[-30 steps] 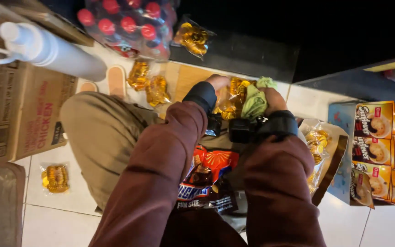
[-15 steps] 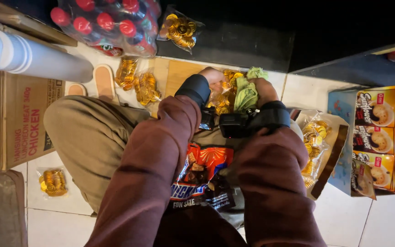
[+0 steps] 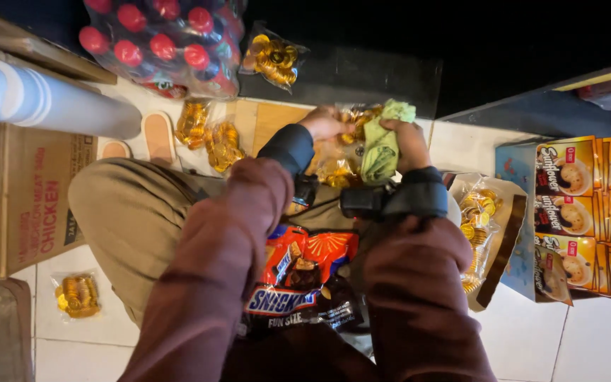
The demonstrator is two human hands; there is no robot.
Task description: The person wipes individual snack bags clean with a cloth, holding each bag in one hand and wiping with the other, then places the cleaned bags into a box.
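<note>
I squat over a tiled floor, both arms in maroon sleeves reaching forward. My left hand [image 3: 325,122] grips a clear bag of gold foil coins [image 3: 335,164] at its top. My right hand [image 3: 408,141] is closed around a crumpled green cloth [image 3: 380,150] pressed against the same bag. A large brown and orange bag of candy bars [image 3: 304,279] rests on my lap, below the wrists.
More clear bags of gold coins lie around: two [image 3: 210,134] by my sandal, one [image 3: 271,60] farther off, one [image 3: 78,293] at left, one open bag [image 3: 482,226] at right. A shrink-wrapped pack of red-capped bottles [image 3: 157,42], a cardboard box [image 3: 19,198], a white pipe [image 3: 44,106] and cookie packs [image 3: 588,212] surround me.
The view has shifted slightly, so my hands sit a little lower and closer. They keep working the cloth against the coin bag in the same place.
</note>
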